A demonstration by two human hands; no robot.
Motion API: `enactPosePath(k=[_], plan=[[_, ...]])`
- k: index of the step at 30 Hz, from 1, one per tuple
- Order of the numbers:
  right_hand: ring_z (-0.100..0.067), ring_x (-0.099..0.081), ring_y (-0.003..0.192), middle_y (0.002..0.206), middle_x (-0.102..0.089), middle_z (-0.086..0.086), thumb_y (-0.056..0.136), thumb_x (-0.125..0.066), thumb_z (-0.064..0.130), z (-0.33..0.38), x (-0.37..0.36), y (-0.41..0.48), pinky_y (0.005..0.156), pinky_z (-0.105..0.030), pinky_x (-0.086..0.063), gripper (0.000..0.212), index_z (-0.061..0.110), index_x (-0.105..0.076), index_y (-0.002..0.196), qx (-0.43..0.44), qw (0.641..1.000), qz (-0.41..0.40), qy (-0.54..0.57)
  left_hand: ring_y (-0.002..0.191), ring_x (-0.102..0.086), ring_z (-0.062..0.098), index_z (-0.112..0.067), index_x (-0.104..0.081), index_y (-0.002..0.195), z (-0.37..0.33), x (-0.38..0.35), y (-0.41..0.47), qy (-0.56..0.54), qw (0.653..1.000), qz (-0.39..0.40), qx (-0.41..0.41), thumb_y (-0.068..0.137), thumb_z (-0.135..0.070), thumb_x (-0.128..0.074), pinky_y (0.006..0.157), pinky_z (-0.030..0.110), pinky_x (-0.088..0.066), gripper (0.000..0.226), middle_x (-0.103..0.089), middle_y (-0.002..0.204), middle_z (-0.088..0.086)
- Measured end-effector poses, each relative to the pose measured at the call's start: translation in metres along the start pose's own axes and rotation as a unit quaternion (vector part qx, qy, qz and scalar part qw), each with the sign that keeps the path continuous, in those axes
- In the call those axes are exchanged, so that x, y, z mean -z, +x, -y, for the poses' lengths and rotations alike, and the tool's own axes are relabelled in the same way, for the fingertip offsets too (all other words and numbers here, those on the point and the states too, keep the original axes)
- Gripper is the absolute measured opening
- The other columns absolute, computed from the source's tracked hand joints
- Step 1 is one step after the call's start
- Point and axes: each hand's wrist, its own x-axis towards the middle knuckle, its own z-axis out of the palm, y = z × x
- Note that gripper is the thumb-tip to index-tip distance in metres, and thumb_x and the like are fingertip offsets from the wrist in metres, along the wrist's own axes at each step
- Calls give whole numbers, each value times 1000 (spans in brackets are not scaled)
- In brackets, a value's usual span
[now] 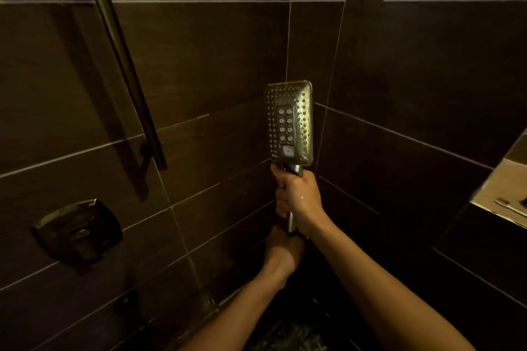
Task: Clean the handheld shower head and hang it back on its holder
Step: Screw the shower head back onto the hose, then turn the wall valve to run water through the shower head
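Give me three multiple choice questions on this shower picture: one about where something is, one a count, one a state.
1. Where is the slide bar relative to the shower head?
A. To its left
B. To its right
C. Directly below it

2. How many large nozzles sit in the shower head's dark centre panel?
A. Four
B. Eight
C. Twelve

3. What state is the shower head in?
A. Hung on its holder
B. Lying on the floor
C. Held upright in hand

Answers: 1 A, the bar slants down the tiled wall at the left of the view. 2 B, they stand in two columns of four. 3 C, the right hand grips the handle just under the head, and the left hand grips its lower end.
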Motion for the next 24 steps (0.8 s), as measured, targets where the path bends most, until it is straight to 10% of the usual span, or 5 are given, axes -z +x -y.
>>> enactPosePath(k=[13,17,24], plan=[[-17,-46,51,59,-47,-1,99,-60,29,-8,48,4,54,-31,-41,30,14,-56,74,-42,988,136,52,59,-59,12,-26,-65,99,7,-2,-5,17,994,109,-20,88,-21,-72,56,26,-47,15,-66,80,3],[-13,-44,53,59,-45,3,98,-61,31,-8,55,4,55,-28,-39,28,15,-54,76,-45,989,129,55,92,-67,11,-26,-60,119,-2,8,-3,66,988,128,-46,85,-26,-75,87,32,-55,37,-70,104,-4],[-16,-50,79,88,-55,0,101,-58,32,-12,56,14,78,-33,-42,15,17,-58,103,-34,992,100,-73,109,-64,9,-27,-58,123,13,78,21,130,984,83,-88,91,-23,-70,86,21,-53,35,-66,122,-2]])
